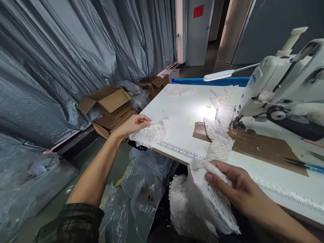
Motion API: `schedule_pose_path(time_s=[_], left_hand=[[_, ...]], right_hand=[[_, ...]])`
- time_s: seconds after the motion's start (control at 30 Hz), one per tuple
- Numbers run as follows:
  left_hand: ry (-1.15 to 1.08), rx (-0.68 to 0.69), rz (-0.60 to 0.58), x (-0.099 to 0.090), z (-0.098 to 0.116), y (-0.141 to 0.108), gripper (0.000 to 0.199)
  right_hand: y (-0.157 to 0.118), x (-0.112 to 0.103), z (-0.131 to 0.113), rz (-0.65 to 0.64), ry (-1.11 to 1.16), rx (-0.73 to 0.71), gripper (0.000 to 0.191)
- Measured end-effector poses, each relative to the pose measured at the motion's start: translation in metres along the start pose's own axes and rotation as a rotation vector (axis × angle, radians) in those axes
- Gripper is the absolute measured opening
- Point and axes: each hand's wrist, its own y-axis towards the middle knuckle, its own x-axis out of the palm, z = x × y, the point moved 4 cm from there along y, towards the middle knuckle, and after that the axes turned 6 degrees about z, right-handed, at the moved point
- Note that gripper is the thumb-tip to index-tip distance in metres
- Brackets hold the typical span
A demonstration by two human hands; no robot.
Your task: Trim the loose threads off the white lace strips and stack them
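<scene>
My left hand [138, 124] pinches the corner of a small white lace piece [152, 133] at the table's left front edge. Lower right, my right hand [233, 184] has thumb and fingers closed on a folded white lace cloth [205, 189], which hangs over the front edge toward my lap. Behind that hand, a long lace strip [220, 135] runs back across the table beside the needle area of a white sewing machine [275, 77]. Another lace piece [179, 89] lies flat near the table's back edge.
Blue-handled scissors [303, 164] rest on the right over a brown sheet [265, 150]. A printed ruler [179, 150] follows the front edge of the white table [174, 111]. Cardboard boxes [111, 101] and clear plastic bags [141, 179] are left and below. A lamp [219, 75] hangs behind.
</scene>
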Motion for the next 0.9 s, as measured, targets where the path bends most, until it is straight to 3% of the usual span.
schedule_pose_path(time_s=[0.13,0.33,0.53,0.63,0.77,0.9], left_hand=[[-0.026,0.004,0.015,0.000,-0.005,0.001,0.050],[-0.202,0.037,0.033,0.005,-0.016,0.006,0.056],[-0.251,0.020,0.122,0.003,-0.025,0.004,0.053],[-0.237,-0.012,0.154,0.005,-0.025,0.006,0.060],[-0.138,-0.076,0.188,0.007,-0.020,0.011,0.047],[-0.154,-0.025,0.157,0.006,-0.011,0.011,0.038]], right_hand=[[0.019,-0.001,-0.032,0.041,-0.017,-0.074,0.039],[0.080,-0.001,-0.085,0.143,0.065,-0.314,0.046],[0.116,-0.014,-0.055,0.250,-0.167,-0.117,0.030],[0.120,-0.017,-0.049,0.197,-0.222,-0.186,0.028],[0.120,-0.016,-0.055,0.144,-0.269,-0.325,0.028],[0.120,-0.017,-0.054,0.160,-0.268,-0.307,0.040]])
